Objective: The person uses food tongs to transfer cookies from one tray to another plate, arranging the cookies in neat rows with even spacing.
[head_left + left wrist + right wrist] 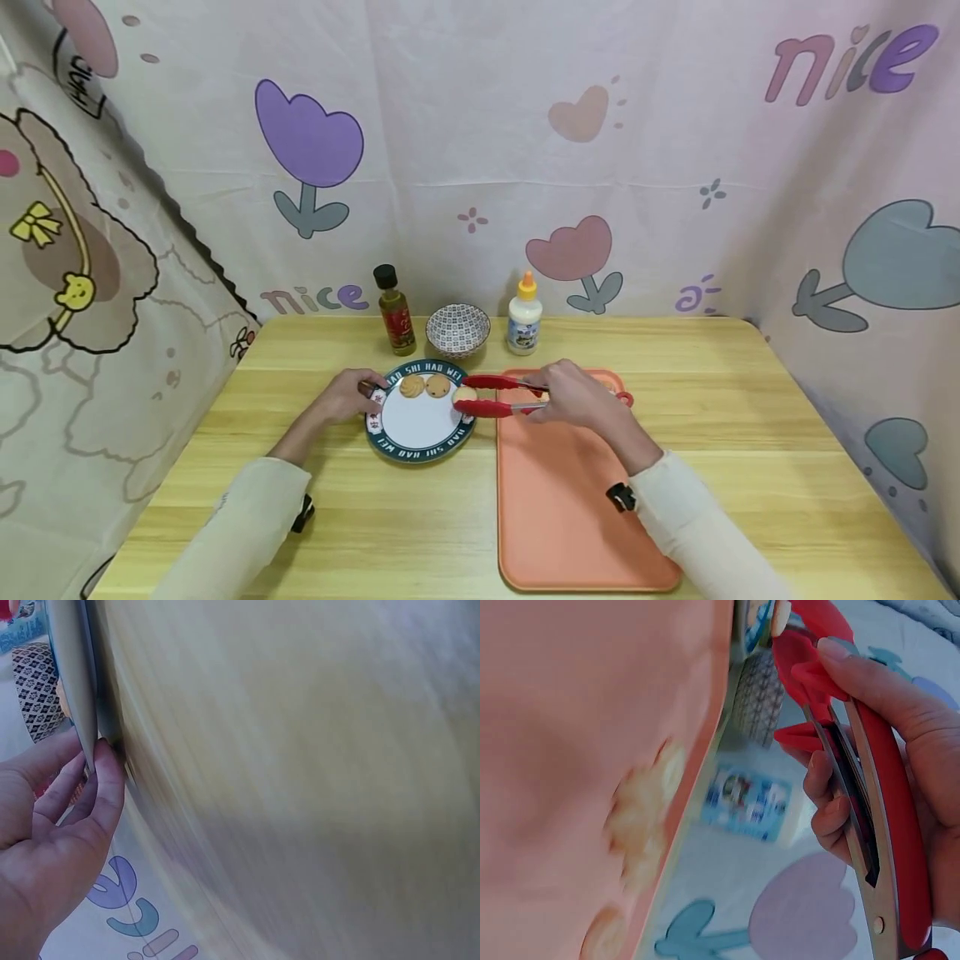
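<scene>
My left hand (pixel 349 397) pinches the left rim of a white plate (pixel 418 427) with a dark green lettered border. In the left wrist view, that plate (pixel 73 667) shows edge-on between thumb and fingers. Two cookies (pixel 412 386) lie near the plate's far side. My right hand (pixel 576 395) grips red-tipped tongs (pixel 483 409), reaching left over the plate's right rim. A round cookie (pixel 463 395) sits between the tong tips. Under the right hand and tongs lies an orange tray (pixel 581 500). More cookies (pixel 641 817) rest on it, mostly hidden in the head view.
Behind the plate stand a dark-capped sauce bottle (pixel 397 321), a patterned bowl (pixel 458 331) and a white bottle with a yellow-orange cap (pixel 524 321). A printed cloth (pixel 450 125) hangs behind the wooden table (pixel 750 433).
</scene>
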The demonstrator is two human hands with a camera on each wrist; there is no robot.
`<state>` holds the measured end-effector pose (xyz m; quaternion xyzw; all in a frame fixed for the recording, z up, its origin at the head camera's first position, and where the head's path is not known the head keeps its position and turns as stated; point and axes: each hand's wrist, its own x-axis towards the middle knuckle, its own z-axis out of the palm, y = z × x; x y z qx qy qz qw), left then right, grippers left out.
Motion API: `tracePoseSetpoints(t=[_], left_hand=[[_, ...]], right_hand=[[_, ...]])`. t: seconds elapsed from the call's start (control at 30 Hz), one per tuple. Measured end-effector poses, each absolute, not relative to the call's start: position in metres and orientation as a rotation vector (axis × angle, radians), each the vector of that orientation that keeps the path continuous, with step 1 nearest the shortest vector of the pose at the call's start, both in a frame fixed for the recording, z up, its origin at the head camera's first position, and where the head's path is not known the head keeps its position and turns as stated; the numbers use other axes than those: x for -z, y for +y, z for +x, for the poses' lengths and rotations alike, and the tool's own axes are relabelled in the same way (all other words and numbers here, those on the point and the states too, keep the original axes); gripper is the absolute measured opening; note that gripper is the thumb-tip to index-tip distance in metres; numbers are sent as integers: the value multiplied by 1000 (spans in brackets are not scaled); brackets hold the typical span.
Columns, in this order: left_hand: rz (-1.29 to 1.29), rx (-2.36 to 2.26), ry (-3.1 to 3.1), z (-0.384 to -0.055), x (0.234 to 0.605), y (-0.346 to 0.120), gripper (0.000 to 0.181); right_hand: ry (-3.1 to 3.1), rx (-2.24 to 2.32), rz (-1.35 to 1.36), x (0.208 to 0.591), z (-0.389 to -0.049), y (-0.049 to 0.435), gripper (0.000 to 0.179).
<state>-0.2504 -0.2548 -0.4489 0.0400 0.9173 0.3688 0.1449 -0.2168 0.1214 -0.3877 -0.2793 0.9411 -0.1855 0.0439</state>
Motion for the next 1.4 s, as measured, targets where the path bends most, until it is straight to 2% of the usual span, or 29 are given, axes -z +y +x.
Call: tracePoseSetpoints(t=[0.4, 0.6, 0.87, 1.4], left_hand=[[123, -1033, 2655, -251, 450, -254, 30], [136, -1009, 2668, -253, 449, -254, 25], [95, -1029, 2643, -253, 448, -254, 27], [130, -1044, 2661, -251, 452, -256, 29]], right_hand=[[2844, 488, -843, 400, -231, 57, 58], [2851, 415, -827, 406, -231, 36, 57], [2860, 319, -932, 414, -231, 17, 54], [2895, 287, -919, 418, -226, 3, 56]])
